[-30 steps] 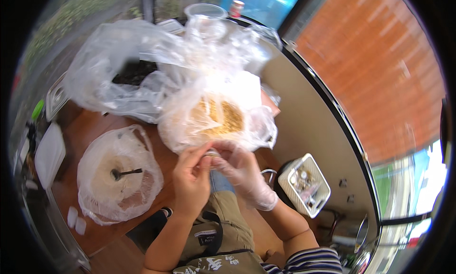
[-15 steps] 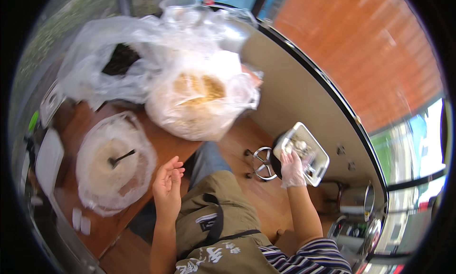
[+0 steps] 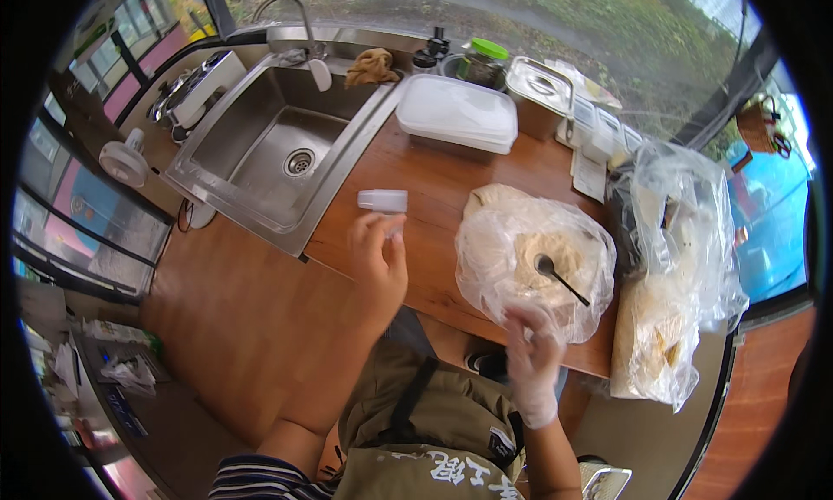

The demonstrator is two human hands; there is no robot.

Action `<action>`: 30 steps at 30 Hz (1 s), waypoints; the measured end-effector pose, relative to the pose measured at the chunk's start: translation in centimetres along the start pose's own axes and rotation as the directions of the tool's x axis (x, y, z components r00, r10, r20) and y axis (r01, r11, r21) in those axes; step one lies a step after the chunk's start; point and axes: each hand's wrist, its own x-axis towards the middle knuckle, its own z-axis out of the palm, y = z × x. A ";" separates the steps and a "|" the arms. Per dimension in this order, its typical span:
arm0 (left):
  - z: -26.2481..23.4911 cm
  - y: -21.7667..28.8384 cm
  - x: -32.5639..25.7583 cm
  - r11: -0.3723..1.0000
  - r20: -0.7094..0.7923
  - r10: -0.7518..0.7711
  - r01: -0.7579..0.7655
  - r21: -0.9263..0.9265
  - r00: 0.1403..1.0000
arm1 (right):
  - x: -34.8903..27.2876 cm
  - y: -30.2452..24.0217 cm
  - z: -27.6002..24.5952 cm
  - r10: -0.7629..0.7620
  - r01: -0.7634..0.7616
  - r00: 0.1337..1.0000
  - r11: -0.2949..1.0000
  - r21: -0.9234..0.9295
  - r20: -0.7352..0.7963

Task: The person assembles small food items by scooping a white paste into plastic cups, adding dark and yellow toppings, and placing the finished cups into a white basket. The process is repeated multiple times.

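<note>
My bare left hand (image 3: 379, 259) is over the wooden table, thumb and fingers closed about one end of a small clear plastic cup (image 3: 395, 226). Another such cup (image 3: 383, 201) lies just beyond it on the tabletop. At the table's near edge, my right hand (image 3: 534, 361) wears a clear disposable glove. Its fingers are apart, slightly blurred, and overlap the near rim of a clear plastic bag (image 3: 486, 257); I see nothing held in them. Inside the open bag lies pale beige powder (image 3: 525, 250) with a black spoon (image 3: 562, 280) resting in it.
A steel sink (image 3: 252, 153) with a tap adjoins the wooden table (image 3: 425, 192) on the left. Along the back stand a lidded white plastic box (image 3: 455, 110), a green-lidded jar (image 3: 483, 62) and a steel container (image 3: 538, 92). Full plastic bags (image 3: 664, 344) crowd the right end.
The view has swung left toward the sink. My gloved right hand has left the white basket and come to the powder bag. My left hand has reached the small cups.
</note>
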 end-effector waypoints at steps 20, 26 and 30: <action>0.7 -11.5 9.4 0.998 0.532 0.006 0.028 -0.057 0.847 | 14.1 6.8 23.9 0.234 -0.264 0.963 0.920 0.290 0.134; 2.3 -10.2 8.2 0.996 0.545 0.091 -0.086 -0.035 0.833 | 12.2 5.7 22.7 0.093 -0.109 0.979 0.991 -0.080 -0.180; 3.8 -10.0 8.0 1.000 0.474 0.010 -0.015 0.008 0.881 | 12.3 4.2 19.9 0.503 -0.426 0.856 0.819 0.384 -0.123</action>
